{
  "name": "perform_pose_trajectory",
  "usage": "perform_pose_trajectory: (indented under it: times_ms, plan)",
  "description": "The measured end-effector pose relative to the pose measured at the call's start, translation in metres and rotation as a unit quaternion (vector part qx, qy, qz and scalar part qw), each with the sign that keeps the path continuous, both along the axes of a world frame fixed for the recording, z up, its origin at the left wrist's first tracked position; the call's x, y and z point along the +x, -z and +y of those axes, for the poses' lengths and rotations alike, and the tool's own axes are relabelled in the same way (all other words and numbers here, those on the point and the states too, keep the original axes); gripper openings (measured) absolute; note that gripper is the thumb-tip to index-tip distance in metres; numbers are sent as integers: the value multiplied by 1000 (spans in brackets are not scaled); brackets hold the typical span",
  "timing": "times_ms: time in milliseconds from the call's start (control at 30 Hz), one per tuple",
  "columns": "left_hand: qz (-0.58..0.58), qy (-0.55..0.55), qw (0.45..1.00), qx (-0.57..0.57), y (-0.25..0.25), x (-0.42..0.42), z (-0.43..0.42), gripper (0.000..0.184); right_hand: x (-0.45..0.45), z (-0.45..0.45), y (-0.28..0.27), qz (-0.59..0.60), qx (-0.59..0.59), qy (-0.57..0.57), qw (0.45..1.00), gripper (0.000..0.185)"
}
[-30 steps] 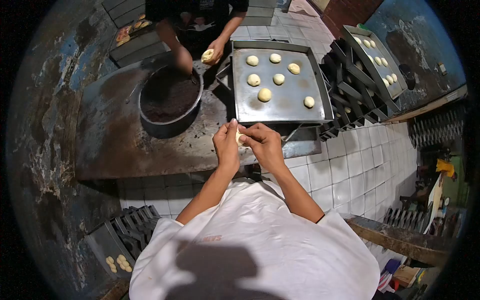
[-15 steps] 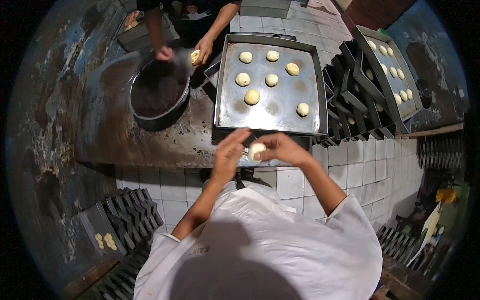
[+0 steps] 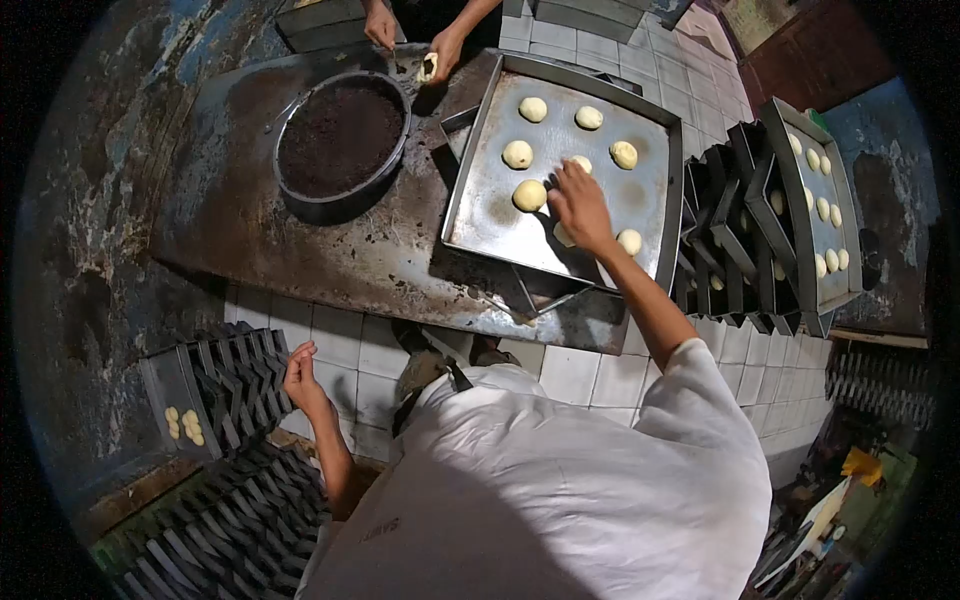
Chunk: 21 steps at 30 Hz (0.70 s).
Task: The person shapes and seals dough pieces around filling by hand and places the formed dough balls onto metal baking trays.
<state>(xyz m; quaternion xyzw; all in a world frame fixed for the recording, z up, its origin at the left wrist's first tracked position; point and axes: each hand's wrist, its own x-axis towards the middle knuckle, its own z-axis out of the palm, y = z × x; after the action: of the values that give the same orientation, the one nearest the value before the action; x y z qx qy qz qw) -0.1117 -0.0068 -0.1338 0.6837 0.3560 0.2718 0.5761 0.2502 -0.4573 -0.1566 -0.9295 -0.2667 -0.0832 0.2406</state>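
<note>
My right hand point(image 3: 582, 208) is over the big metal tray point(image 3: 490, 232), palm down with fingers stretched out. Its fingertips touch or cover part of a pale dough ball point(image 3: 582, 163) near the tray's middle. Another dough ball point(image 3: 563, 236) shows partly from under the heel of this hand. Around it lie several more balls, among them one point(image 3: 529, 196) just left of the thumb. My left hand point(image 3: 304, 378) hangs low at the left, off the table, fingers loosely extended and nothing visible in it.
A co-worker's hands point(image 3: 446, 48) hold an opened piece of dough point(image 3: 428, 68) at the far table edge. Beside them stands a round pan of dark filling point(image 3: 340, 140). Stacked trays point(image 3: 740, 215) rise at right; more trays point(image 3: 225, 390) stand at lower left.
The dough ball held between my hands now lies on the tray. My right hand has moved forward over the tray; my left has dropped down and left. The co-worker's hand has lifted from the pan.
</note>
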Motion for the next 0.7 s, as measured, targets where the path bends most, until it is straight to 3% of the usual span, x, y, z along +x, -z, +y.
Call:
perform_pose_trajectory:
  times_ms: [33, 133, 233, 267, 300, 333, 400, 433, 500, 567, 600, 633, 700]
  plan:
    - [-1, -4, 1000, -2, 1, -1, -4, 20, 2, 7, 10, -56, -67, -29, 996, 61]
    - [7, 0, 998, 56, -6, -3, -17, 20, -12, 14, 15, 48, -109, -35, 992, 85]
    - [25, -17, 996, 85, -9, -3, -27, 19, -18, 12, 5, 61, -116, -29, 991, 88]
    - [21, -31, 997, 64, 2, -3, -25, 19, -16, 11, -1, 16, -110, -28, 993, 88]
    - [17, -48, 998, 43, 9, -2, -25, 19, -11, 14, -4, -16, -54, -20, 998, 78]
    - [13, -58, 997, 43, 0, 7, -32, 19, -7, 23, -20, -10, -78, -30, 996, 71]
    - [2, 18, 996, 84, -14, 34, -48, 19, -12, 34, -20, 8, -102, -39, 994, 63]
    - [-34, 30, 999, 18, -9, 52, -57, 18, -1, 39, -2, -16, -166, -41, 985, 53]
    - [-51, 104, 992, 58, -17, 95, -78, 14, 6, 46, -6, -45, -227, -38, 972, 43]
    - [-28, 184, 982, 36, -57, 133, -112, 14, 0, 56, -46, 207, -94, 81, 970, 29]
    - [8, 234, 972, -6, -70, 149, -122, 15, 1, 49, -43, 323, 100, 86, 937, 25]
    - [-17, 275, 961, -34, -71, 168, -133, 17, -5, 50, -52, 324, 101, 85, 937, 25]
    - [-46, 323, 939, -107, -86, 196, -163, 24, -36, 50, -89, 489, 330, -5, 807, 29]
